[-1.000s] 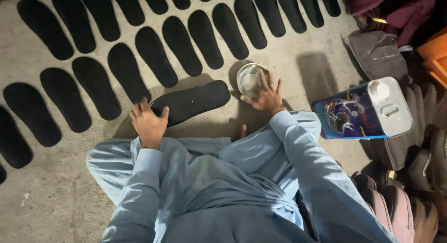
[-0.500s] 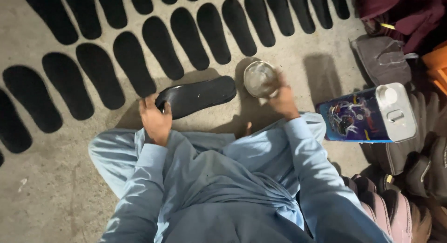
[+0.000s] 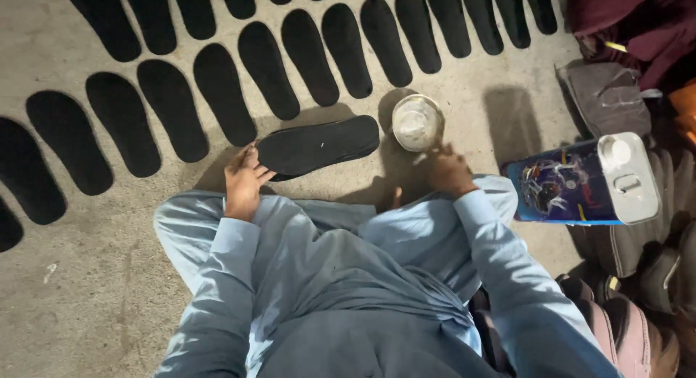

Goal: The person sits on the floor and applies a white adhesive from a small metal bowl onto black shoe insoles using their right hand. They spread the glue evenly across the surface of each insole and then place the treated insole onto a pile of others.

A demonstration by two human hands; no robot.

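Your left hand point(image 3: 243, 182) pinches one end of the black sole point(image 3: 319, 146), whose long axis runs left-right; your right hand point(image 3: 448, 171), fingers curled together, hovers near the small tin point(image 3: 416, 122).

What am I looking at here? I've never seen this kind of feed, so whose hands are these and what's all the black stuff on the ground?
There is no machine: one camera sits on a person's head and looks down at their own lap and hands. The person sits on a concrete floor in light blue clothes. The black shapes are flat shoe soles laid out in rows. The left hand grips the end of one black sole, which lies apart from the rows. The right hand is just below a small round open tin with pale contents; what its fingers hold is too small to tell. To the right lies a blue rectangular can beside a heap of shoe uppers.
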